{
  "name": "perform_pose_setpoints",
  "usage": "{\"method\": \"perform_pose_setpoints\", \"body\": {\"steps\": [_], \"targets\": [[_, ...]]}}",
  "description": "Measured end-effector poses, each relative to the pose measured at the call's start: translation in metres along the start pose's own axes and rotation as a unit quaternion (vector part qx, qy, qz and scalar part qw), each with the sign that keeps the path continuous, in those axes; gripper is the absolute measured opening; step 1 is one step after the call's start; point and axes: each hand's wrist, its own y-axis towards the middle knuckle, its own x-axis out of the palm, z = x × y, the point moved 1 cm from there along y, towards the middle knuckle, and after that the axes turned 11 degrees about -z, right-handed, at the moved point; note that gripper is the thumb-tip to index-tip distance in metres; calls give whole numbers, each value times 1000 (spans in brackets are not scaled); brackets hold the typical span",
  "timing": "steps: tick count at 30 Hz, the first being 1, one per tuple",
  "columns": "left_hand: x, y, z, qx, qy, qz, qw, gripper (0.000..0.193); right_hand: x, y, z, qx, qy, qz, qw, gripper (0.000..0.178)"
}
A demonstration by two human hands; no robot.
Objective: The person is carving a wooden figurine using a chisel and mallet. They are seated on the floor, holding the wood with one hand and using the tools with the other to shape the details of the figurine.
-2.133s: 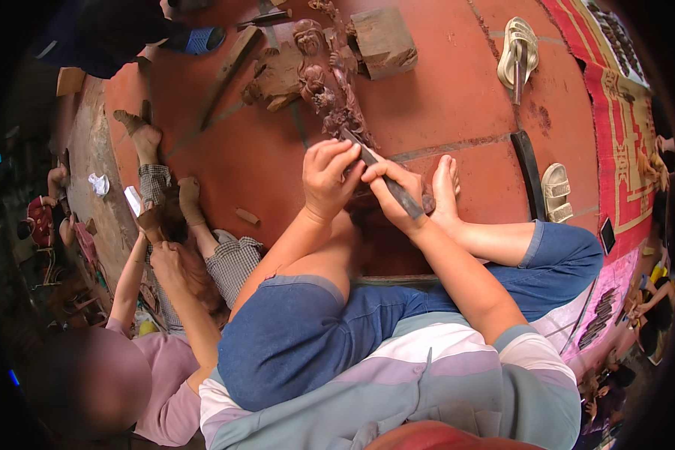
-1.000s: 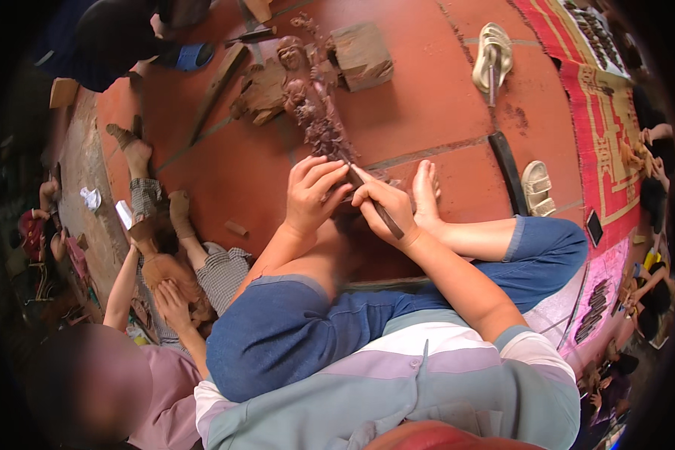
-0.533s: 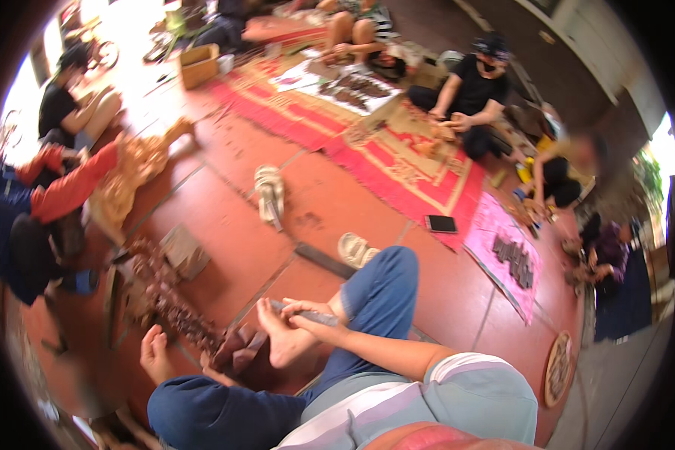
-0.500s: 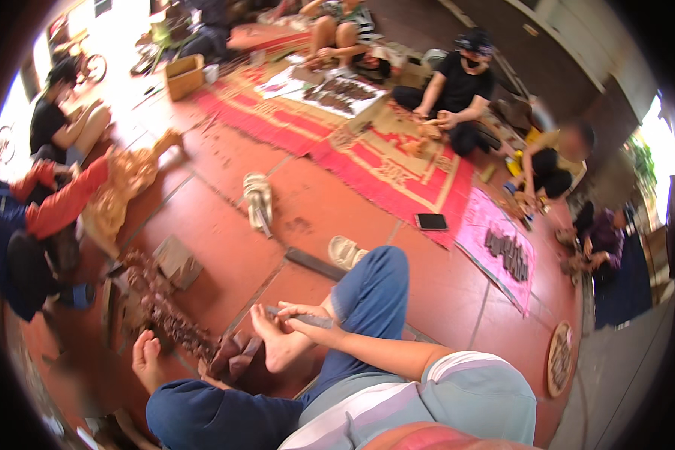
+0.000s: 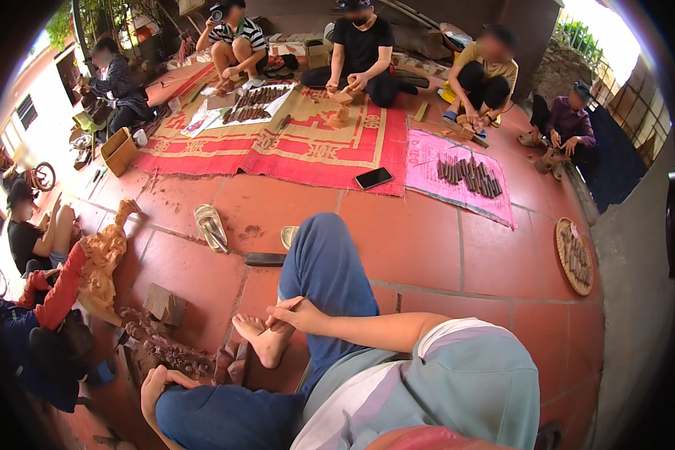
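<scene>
My right hand is closed around a slim, stick-like tool above my bare foot; its exact kind cannot be made out. Over my bent left knee lies my left hand, fingers stretched across the trouser cloth with nothing seen in them. Just beyond that knee rests a long reddish-brown carved piece of wood, knobbly along its length. A squarish wooden block stands behind it.
Ahead on the tiles are a sandal, a dark bar and a phone. Several dark tools lie on a pink cloth and in a round basket. People sit around a red mat; one at left touches an orange-brown carving.
My view has swung to the right. My right hand now grips the tool more upright, where it lay flat along the palm. My left hand has come down onto the knee.
</scene>
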Motion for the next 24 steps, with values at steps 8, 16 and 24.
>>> {"method": "perform_pose_setpoints", "body": {"steps": [8,16,24], "targets": [[-71,-64,-58,14,55,32,998,31,12,-4,17,-7,-18,-56,998,30],[-63,-44,-6,-264,-1,-7,965,67,16,-10,25,-31,-114,-81,990,12],[-69,-58,3,-246,-18,-10,969,65,24,-13,29,-35,-79,-123,989,10]]}}
